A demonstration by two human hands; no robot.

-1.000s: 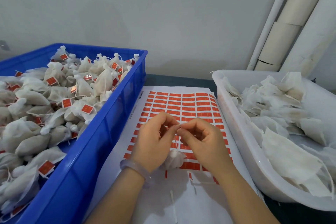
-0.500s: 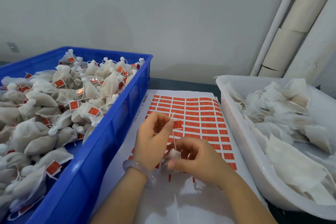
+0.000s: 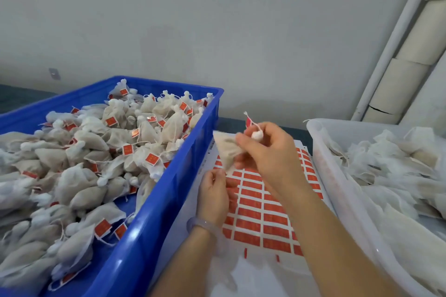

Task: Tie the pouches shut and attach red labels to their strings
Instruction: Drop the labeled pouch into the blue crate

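Observation:
My right hand (image 3: 268, 152) grips a tied white pouch (image 3: 225, 149) by its bunched neck, lifted above the label sheet and close to the blue crate's right wall. The pouch's string sticks up from my fingers with a small red label (image 3: 248, 122) on it. My left hand (image 3: 213, 194) rests lower on the sheet of red labels (image 3: 260, 212), fingers loosely curled, nothing visibly held. The blue crate (image 3: 154, 219) at left holds several tied, labelled pouches. The white tub (image 3: 337, 190) at right holds several flat untied pouches.
A grey wall stands close behind the table. White pipes and a beige duct (image 3: 395, 79) run up the back right corner. Peeled white backing of the sheet (image 3: 251, 275) lies crumpled near the front edge, between my forearms.
My right hand has lifted the pouch off the sheet and carried it up and leftward toward the blue crate. My left hand let go of the string and dropped to the sheet.

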